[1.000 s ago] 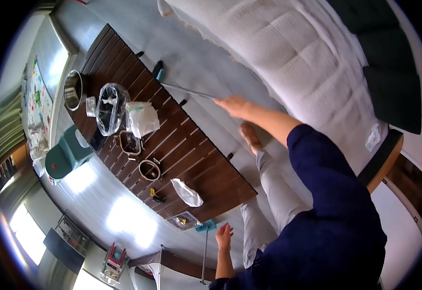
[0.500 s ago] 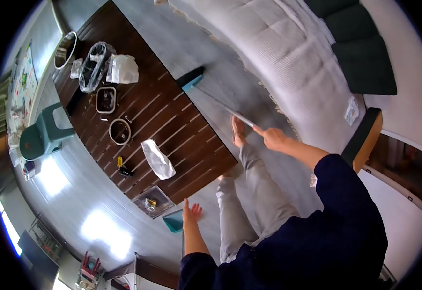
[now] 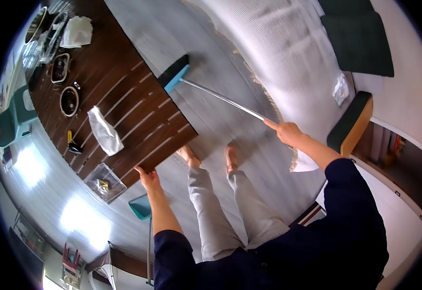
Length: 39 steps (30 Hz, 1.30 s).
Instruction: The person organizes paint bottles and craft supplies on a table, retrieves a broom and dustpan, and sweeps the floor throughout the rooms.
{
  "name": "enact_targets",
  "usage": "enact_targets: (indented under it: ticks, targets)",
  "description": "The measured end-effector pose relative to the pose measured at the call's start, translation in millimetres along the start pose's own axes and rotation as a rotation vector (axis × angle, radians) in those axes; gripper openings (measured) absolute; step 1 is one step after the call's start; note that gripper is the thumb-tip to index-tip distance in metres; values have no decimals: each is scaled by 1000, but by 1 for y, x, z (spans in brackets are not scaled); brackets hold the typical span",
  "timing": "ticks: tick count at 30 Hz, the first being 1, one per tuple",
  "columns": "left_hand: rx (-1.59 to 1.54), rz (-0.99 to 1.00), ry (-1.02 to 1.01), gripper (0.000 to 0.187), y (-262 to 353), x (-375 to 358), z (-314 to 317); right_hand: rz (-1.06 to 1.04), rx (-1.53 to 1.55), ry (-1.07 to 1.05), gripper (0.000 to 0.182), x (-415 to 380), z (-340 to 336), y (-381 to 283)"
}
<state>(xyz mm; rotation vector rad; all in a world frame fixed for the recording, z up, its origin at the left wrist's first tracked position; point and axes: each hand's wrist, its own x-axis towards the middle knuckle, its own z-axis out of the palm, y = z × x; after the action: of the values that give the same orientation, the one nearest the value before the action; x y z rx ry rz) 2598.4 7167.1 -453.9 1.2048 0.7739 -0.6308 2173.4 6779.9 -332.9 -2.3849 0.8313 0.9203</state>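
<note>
My right hand (image 3: 288,134) is wrapped round the metal handle of a broom (image 3: 225,99). The broom's blue head (image 3: 176,79) with dark bristles rests on the grey floor, right beside the long edge of a dark slatted wooden table (image 3: 145,130). My left hand (image 3: 149,180) grips the near end of that table, close to its corner; part of its fingers is hidden. Below this hand a green dustpan (image 3: 140,207) with a long handle stands on the floor. A clear plastic box (image 3: 105,183) with small items lies left of my left hand.
On the table are a white cloth-like piece (image 3: 105,131), a round container (image 3: 69,101), a rectangular one (image 3: 60,67), a yellow-and-black item (image 3: 73,142) and a white bag (image 3: 78,32). A sofa with a pale cover (image 3: 269,53) borders the right. A green chair (image 3: 15,116) stands beyond the table.
My left hand has gone from open in the air to the table's end. The broom head has shifted along the table edge towards me. The view has turned, and my feet have stepped.
</note>
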Motion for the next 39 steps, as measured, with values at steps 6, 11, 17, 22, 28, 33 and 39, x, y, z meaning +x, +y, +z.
enact_targets:
  ticks: [6,11,17,22,28,33,39]
  targets:
    - [47,76,114,57,-1,3,15,133,102,-91,70,-161,86,45]
    - [-20,78,74,60,-9,-7,44,260,209,-192,70,-275,122,3]
    - [-45,-22,19,64,-24,-42,95,377,301,-100,70,-353,134,-90]
    - [-155,-114,4,63,-33,-84,127,437,582,76,71,-384,131,-182]
    - [-326,-224,-71,64,-30,-109,149,554,921,368,73,-261,111,-283]
    - [-278,-226,-49,64,-25,-128,140,554,873,311,79,-203,120,-317]
    - [-104,-332,-173,62,-12,-137,123,583,688,120,80,-239,125,-379]
